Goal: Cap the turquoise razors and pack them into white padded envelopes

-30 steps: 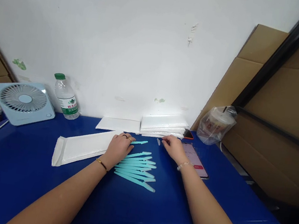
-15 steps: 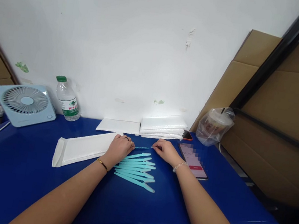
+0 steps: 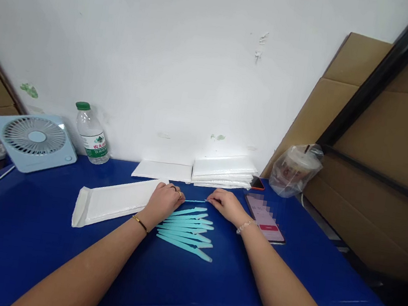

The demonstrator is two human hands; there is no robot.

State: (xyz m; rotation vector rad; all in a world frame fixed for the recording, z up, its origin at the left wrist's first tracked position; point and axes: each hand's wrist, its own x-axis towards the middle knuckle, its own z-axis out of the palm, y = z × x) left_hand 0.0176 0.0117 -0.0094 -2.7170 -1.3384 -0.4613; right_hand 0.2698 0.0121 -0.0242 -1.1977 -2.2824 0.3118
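Note:
Between my two hands lies a thin turquoise stick point(image 3: 194, 201), level just above the blue table. My left hand point(image 3: 165, 201) pinches its left end, and the wrist wears a dark and gold bracelet. My right hand point(image 3: 224, 205) has its fingertips closed on the right end, which is too small to make out well. Several turquoise razor-like tools point(image 3: 184, 236) are fanned out on the table just below, their left ends partly behind my left hand. A white padded envelope point(image 3: 117, 201) lies to the left, its right end beside my left hand.
White envelopes point(image 3: 224, 172) are stacked by the wall, with a flat one point(image 3: 163, 170) beside them. A phone point(image 3: 266, 220) lies right of my right hand, near a bagged cup point(image 3: 296, 170). A bottle point(image 3: 93, 135) and a blue fan point(image 3: 34, 142) stand at the left.
The view has shifted slightly. Both hands keep about the same place and hold on the turquoise stick.

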